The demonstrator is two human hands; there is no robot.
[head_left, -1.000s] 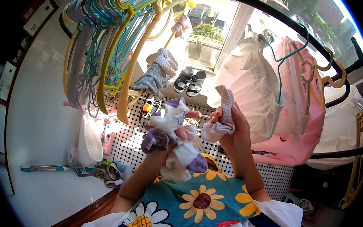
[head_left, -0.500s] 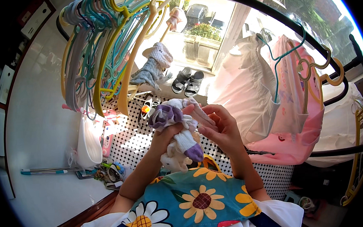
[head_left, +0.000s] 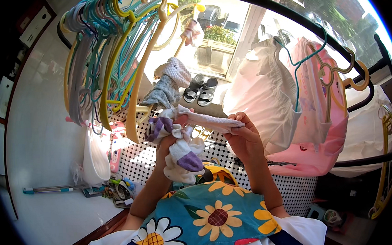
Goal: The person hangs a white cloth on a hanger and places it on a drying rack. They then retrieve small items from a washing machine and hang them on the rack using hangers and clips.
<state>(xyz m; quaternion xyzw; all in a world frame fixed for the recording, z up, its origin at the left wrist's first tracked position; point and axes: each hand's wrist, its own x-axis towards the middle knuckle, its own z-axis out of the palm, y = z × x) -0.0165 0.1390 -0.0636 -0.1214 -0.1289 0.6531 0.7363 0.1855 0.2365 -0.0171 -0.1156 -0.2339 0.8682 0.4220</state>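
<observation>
My left hand [head_left: 162,148] is closed around a bunch of small socks [head_left: 187,158], white with purple parts, crumpled together in front of my chest. One pale, textured sock [head_left: 211,121] stretches sideways from the top of this bunch. Its far end is pinched between the thumb and fingers of my right hand [head_left: 247,135]. Just beyond the bunch, grey and white knitted cloth pieces [head_left: 169,81] hang at the yellow-cream hangers; how they are fastened is hard to see.
Many plastic hangers [head_left: 111,60] crowd the black rail's left side. A white garment [head_left: 262,100] and a pink garment [head_left: 325,137] hang on the right. Dark sandals [head_left: 206,92] stand on the window ledge. Below lies a black-and-white tiled floor [head_left: 140,159]; a white wall panel [head_left: 43,118] is at left.
My right hand has moved slightly right and drawn the pale sock out straight between both hands. My left hand, with the bunch, has shifted a little left.
</observation>
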